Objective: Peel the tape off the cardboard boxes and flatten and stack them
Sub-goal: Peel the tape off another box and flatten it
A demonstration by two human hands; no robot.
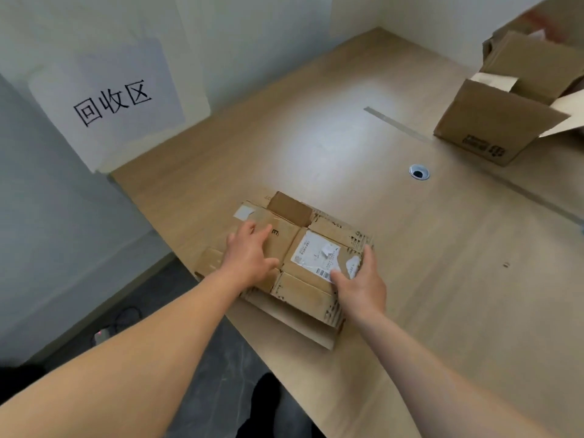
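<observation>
Head view. A flattened cardboard box (303,292) lies on the wooden table (442,279) near its left edge, resting on another flattened sheet (294,324) that shows along the near side. The left hand (249,257) lies palm-down on the box's left half with fingers straight and spread: it presses and grips nothing. The right hand (360,282) holds the box's right edge, thumb on top beside the white shipping label (316,251) and fingers curled round the torn, corrugated rim. The box thus spans the gap between the two hands, the label just left of the right thumb. Far right, well apart from the hands, an open cardboard box (493,121) stands with its flaps raised. A round cable grommet (419,172) sits between the two boxes. A white paper sign (113,102) with three printed characters hangs on the wall at left.
</observation>
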